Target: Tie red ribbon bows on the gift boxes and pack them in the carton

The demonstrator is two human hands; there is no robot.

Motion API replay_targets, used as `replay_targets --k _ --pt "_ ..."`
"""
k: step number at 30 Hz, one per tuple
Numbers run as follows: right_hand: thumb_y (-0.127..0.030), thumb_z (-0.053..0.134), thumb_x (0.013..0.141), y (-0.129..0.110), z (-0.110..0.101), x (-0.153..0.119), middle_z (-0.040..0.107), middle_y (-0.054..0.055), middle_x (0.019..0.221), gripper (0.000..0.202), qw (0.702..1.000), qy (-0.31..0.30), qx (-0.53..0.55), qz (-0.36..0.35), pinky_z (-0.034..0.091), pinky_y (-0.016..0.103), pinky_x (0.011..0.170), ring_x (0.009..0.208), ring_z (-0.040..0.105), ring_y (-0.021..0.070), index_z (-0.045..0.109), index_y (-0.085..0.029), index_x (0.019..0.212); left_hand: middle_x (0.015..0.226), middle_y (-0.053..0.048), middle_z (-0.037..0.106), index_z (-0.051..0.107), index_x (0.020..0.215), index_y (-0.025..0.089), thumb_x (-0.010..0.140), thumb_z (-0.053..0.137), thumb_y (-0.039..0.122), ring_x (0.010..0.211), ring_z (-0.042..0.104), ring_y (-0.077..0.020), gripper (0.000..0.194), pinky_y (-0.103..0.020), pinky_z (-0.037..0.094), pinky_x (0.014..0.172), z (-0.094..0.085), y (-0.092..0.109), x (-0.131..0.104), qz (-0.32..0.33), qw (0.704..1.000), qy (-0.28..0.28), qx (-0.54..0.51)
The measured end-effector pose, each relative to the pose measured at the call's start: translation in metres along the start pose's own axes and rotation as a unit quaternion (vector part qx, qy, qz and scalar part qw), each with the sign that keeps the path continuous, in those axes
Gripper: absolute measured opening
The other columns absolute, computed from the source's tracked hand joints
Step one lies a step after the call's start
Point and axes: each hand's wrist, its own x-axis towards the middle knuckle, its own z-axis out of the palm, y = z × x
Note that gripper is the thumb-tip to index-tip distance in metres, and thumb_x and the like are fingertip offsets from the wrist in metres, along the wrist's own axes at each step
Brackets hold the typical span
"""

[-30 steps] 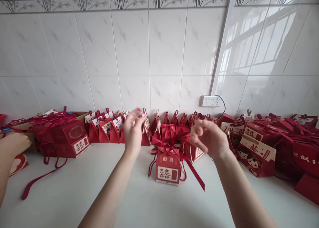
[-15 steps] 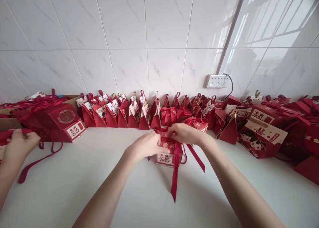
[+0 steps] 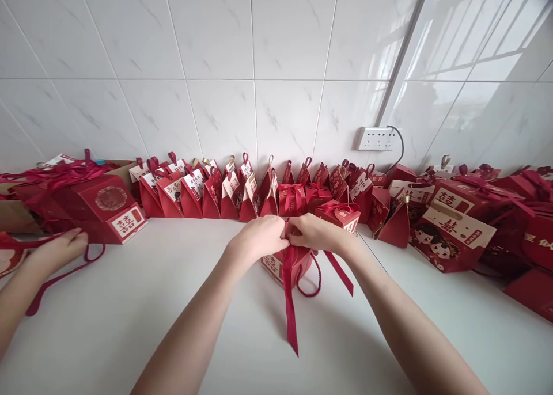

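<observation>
A small red gift box [image 3: 299,265] with a pale printed label stands on the white table in front of me. Above its top, my left hand [image 3: 261,234] and my right hand [image 3: 314,232] meet with curled fingers, both pinching the dark red ribbon [image 3: 290,308]. One ribbon end hangs down the box's front, and another trails to the right from under my right hand. A twisted red cord [image 3: 320,280] loops out at the box's right side. My fingers hide the ribbon's crossing and most of the box top.
Another person's hand [image 3: 64,251] holds a ribbon at the left. Rows of red tent-shaped boxes [image 3: 211,196] line the tiled wall. Larger red boxes stand at left [image 3: 103,205] and right [image 3: 453,239]. A white power strip [image 3: 378,139] is on the wall.
My left hand has moved from the box's front edge up to the ribbon beside my right hand. The box has turned, its label now facing further left. The other person's hand has shifted right.
</observation>
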Motion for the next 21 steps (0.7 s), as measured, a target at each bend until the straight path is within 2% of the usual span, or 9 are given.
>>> replay_targets --k 4,6,10,15,21 --pt "-0.022 0.046 0.083 0.015 -0.003 0.001 0.058 -0.003 0.059 0.014 0.993 -0.028 0.111 -0.01 0.033 0.021 0.043 0.043 0.052 0.0092 0.051 -0.019 0.07 0.057 -0.003 0.055 0.046 0.047 0.022 0.067 0.056 0.018 0.053 0.054 -0.0218 0.023 -0.031 0.034 0.055 0.01 -0.006 0.009 0.033 0.999 0.03 0.004" --pt "-0.023 0.044 0.085 0.019 -0.003 0.001 0.058 -0.003 0.057 0.015 0.992 -0.036 0.123 -0.009 0.034 0.021 0.043 0.042 0.052 0.0094 0.054 -0.019 0.074 0.063 -0.003 0.058 0.052 0.052 0.022 0.067 0.058 0.019 0.057 0.057 -0.0218 0.017 -0.03 0.036 0.057 0.013 -0.011 0.013 0.041 0.998 0.04 -0.012" --pt "-0.023 0.047 0.083 0.028 0.0 0.003 0.064 0.001 0.066 0.017 0.994 0.002 0.097 -0.048 0.038 0.021 0.051 0.055 0.054 0.0115 0.061 -0.016 0.075 0.071 -0.005 0.062 0.058 0.059 0.022 0.07 0.059 0.021 0.066 0.06 -0.0233 0.011 -0.03 0.04 0.063 0.018 -0.016 0.018 0.053 0.997 0.041 -0.028" --pt "-0.018 0.048 0.078 0.038 0.0 0.003 0.064 0.001 0.067 0.017 0.996 0.007 0.079 -0.047 0.038 0.022 0.053 0.056 0.052 0.0115 0.064 -0.017 0.078 0.085 -0.008 0.061 0.057 0.072 0.02 0.081 0.045 0.023 0.077 0.061 -0.0242 0.015 -0.03 0.039 0.064 0.024 -0.012 0.021 0.068 0.997 0.001 0.046" --pt "-0.019 0.049 0.072 0.034 -0.005 0.0 0.046 -0.008 0.038 0.007 0.979 -0.078 0.189 0.021 0.038 0.02 0.045 0.037 0.046 0.0087 0.055 -0.018 0.069 0.091 -0.007 0.062 0.056 0.076 0.019 0.084 0.041 0.023 0.078 0.06 -0.0209 0.018 -0.029 0.039 0.064 0.016 -0.019 0.023 0.077 0.992 -0.075 0.059"
